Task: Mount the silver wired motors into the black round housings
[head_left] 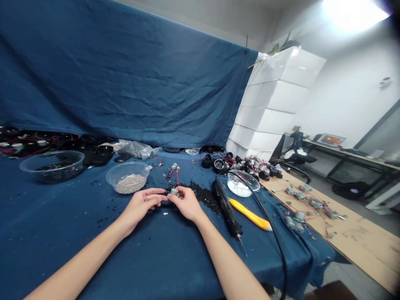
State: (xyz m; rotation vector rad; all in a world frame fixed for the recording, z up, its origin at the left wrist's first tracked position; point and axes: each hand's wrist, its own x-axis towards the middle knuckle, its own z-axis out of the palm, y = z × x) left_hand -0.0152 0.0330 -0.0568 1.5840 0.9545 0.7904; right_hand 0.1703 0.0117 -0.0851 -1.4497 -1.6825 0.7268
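Bare forearms (233, 260) lead to a small grey metal cylinder (174, 192) with red wires (178, 178), pinched by the right hand (187, 203) over blue cloth (168, 262); the left hand (141, 207) curves alongside, its grip unclear. Loosened fingertips could drop it among loose black pieces (204, 196).

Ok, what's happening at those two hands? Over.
Right grip pinching small grey part. Left grip beside it, contact unclear. Loose black bits just beyond.
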